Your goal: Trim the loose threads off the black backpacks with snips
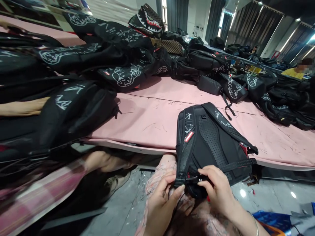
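Note:
A black backpack (211, 141) leans on the table's front edge, back panel up, with white scribble drawings on its shoulder straps and a red-and-white tag on one of them. At the lower end of the left shoulder strap (183, 160), my left hand (163, 196) pinches the buckle (180, 182) between thumb and fingers. My right hand (216, 186) is closed on small dark thread snips (195, 179), whose thin metal tip points left at the strap beside the buckle. My right fingers partly hide the snips.
Black backpacks (126, 75) with white drawings lie heaped along the back of the pink-covered table (152, 114). Loose threads are scattered over the cover. At left, another person's arm (24, 106) reaches to a black backpack (73, 108). Blue plastic (273, 219) lies on the floor at right.

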Action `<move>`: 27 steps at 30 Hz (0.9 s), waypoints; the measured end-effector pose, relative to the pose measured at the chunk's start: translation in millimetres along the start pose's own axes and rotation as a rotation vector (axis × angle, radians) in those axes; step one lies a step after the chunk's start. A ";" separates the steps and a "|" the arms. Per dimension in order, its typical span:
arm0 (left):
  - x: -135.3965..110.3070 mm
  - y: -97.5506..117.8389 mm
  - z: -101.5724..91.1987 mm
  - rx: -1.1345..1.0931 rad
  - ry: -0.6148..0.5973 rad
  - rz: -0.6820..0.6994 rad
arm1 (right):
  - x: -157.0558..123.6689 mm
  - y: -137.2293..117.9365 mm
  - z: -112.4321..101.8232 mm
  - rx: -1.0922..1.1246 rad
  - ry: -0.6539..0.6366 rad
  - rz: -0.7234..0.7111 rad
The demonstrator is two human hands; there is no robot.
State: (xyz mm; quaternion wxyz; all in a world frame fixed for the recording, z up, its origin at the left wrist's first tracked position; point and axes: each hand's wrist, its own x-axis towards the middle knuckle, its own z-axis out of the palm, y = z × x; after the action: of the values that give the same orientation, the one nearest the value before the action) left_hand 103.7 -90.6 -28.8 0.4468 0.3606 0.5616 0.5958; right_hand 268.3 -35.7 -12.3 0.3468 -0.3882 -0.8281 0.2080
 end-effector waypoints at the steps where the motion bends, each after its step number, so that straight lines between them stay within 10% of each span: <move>1: 0.0 -0.8 -0.4 0.018 -0.005 0.014 | 0.9 0.6 -0.3 -0.032 -0.009 -0.011; 27: 4.4 -14.3 -2.6 0.322 -0.075 0.210 | 5.2 5.1 -5.7 -0.220 -0.109 -0.042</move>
State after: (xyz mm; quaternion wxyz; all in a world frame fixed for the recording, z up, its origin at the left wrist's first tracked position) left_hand 101.6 -87.8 -43.5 0.3393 0.5059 0.5920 0.5277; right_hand 272.6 -28.0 -9.4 0.2610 -0.3947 -0.8714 0.1293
